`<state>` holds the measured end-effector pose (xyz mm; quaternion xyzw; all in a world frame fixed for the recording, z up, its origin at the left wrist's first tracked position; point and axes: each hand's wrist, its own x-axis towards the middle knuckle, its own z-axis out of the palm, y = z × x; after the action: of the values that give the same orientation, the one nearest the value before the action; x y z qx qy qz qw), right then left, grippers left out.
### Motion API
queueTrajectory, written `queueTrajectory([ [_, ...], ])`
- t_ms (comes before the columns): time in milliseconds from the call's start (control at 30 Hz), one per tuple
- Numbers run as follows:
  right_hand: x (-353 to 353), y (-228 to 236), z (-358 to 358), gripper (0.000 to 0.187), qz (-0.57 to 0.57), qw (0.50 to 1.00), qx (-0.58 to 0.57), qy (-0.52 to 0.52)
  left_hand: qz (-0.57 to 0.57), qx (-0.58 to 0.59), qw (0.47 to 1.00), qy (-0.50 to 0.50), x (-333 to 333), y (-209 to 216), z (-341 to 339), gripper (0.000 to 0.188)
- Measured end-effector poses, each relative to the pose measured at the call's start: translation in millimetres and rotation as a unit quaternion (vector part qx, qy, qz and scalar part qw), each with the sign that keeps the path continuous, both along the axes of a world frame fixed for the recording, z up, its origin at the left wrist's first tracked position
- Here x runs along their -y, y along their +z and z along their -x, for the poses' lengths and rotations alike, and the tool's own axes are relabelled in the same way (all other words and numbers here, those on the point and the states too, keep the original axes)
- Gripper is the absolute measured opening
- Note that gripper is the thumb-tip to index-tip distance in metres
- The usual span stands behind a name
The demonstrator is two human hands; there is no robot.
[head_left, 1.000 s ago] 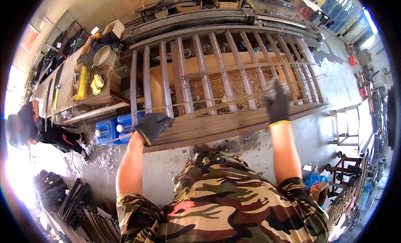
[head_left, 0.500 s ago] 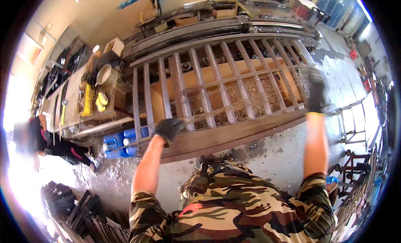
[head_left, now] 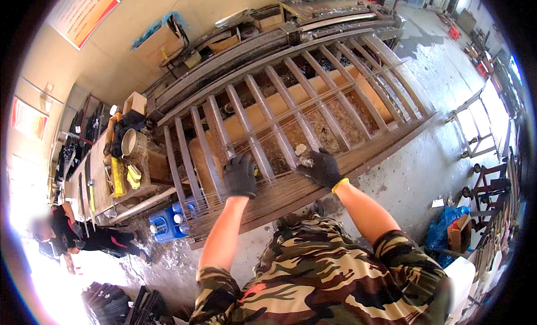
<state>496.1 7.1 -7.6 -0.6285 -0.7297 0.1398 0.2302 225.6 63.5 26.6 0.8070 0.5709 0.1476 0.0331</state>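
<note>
The left hand, in a dark glove, is just off the middle of the view at 8 o'clock, back up, its fingers partly bent and pointing towards 12 o'clock. It rests over the near edge of a slatted metal rack, at the thin rods that lie side by side there. The right hand, in a dark glove with a yellow cuff, is at 3 o'clock from the left, the 2 hands apart. Its fingers are half bent and reach towards 10 o'clock, low over the same rods. The palms and most fingertips are hidden, so I cannot tell whether either hand has hold of a rod.

The thin rods run along the rack's near edge, from about 8 o'clock to 3 o'clock, passing under both hands. More thin rods cross the slats at a slant towards 2 o'clock. Below the slats, a brown tray shows through the gaps.

At 8 o'clock, 2 blue jugs stand on the floor near the rack's end, and further out a co-worker in dark clothes is beside a workbench. On the bench at 9 o'clock are a round pan and yellow pieces. A blue plastic bag and a cardboard box are at 4 o'clock.
</note>
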Motion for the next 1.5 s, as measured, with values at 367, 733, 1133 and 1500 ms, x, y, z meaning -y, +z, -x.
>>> queueTrajectory([
  [367, 24, 6, 9, 0.035, -0.062, 0.978, -0.136, -0.148, 0.041, -0.166, 0.985, 0.023, -84, -37, -56, 0.027],
  [733, 17, -17, 5, 0.042, -0.05, 0.982, -0.134, -0.122, 0.096, -0.253, 0.962, -0.045, -124, -51, -50, 0.022],
  [1133, 21, 11, 4, 0.039, -0.035, 0.985, -0.116, -0.125, 0.068, -0.282, 0.954, -0.077, -110, -37, -50, 0.022],
  [1500, 6, -17, -14, 0.02, -0.064, 0.922, -0.347, -0.162, 0.01, -0.236, 0.959, -0.154, -47, 14, -55, 0.015],
])
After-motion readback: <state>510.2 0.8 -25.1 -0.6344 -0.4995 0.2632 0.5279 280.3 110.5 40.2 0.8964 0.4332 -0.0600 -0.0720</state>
